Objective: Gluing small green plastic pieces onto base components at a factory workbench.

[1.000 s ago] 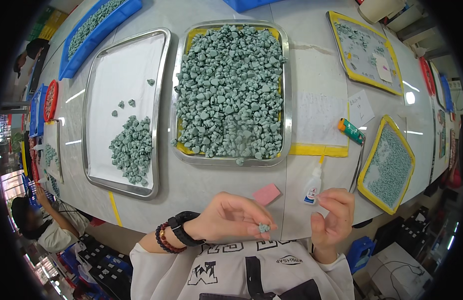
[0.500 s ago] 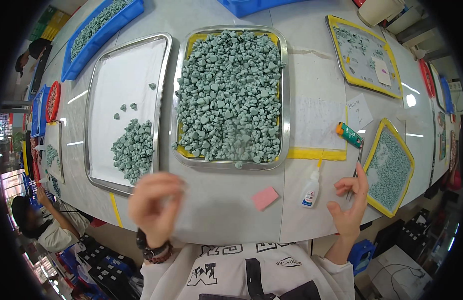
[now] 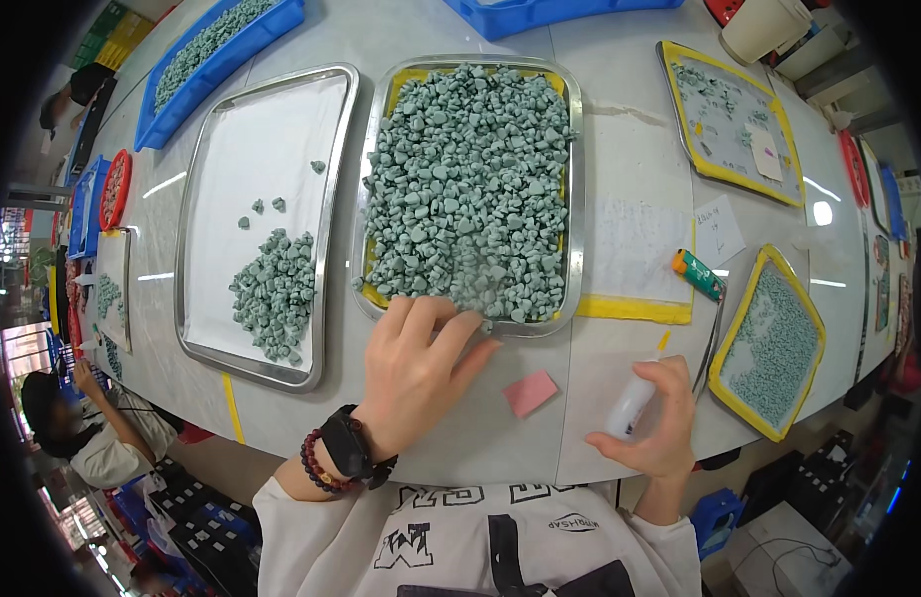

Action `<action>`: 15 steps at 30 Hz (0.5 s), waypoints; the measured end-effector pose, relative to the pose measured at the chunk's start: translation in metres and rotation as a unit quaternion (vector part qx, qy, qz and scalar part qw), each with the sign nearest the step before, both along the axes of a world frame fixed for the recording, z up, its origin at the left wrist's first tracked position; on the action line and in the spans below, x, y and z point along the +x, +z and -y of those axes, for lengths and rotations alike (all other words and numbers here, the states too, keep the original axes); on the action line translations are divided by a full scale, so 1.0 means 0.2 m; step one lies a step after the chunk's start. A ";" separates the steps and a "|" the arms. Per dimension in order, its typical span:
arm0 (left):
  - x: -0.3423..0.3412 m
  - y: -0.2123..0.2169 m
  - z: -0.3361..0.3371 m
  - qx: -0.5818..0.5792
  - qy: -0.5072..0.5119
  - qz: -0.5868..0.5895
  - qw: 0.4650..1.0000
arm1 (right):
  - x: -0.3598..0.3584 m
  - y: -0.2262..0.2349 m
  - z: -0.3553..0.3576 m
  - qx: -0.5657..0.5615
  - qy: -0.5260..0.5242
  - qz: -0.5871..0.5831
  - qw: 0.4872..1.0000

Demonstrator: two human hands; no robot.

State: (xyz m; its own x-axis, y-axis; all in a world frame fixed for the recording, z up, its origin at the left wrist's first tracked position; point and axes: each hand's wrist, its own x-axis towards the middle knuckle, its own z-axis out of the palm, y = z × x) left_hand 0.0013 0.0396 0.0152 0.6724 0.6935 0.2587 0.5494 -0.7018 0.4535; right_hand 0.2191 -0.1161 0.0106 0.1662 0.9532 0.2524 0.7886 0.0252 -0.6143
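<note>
Left hand, fingers spread open on grey-green pieces at the steel tray near edge, risked spilling some onto the table; right hand gripped a glue bottle.

Grey table, metal trays

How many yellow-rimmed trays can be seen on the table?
3: one under the big pile of green pieces inside the centre steel pan, one at the far right, one at the near right. Others may lie outside the picture.
</note>
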 end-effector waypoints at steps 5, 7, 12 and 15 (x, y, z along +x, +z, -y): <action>0.01 -0.01 0.00 -0.054 -0.055 0.089 0.993 | -0.10 -0.05 0.09 0.145 -0.025 -0.217 0.965; 0.01 0.04 0.01 -0.182 -0.104 0.221 0.953 | -0.14 -0.04 0.09 0.187 -0.031 -0.278 0.942; 0.00 0.03 0.14 -0.678 -0.093 0.357 0.635 | -0.18 -0.01 0.01 0.193 0.027 -0.460 0.866; 0.00 -0.03 0.16 -0.749 -0.076 0.301 0.585 | -0.16 0.01 -0.02 0.091 0.083 -0.453 0.883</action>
State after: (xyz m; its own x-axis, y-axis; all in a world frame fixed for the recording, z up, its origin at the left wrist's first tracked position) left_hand 0.0020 0.0084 0.0089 0.8559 0.3888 -0.3411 -0.0439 0.7118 0.7010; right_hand 0.1876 -0.1119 0.0136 0.2410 0.9405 0.2394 -0.0487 0.2581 -0.9649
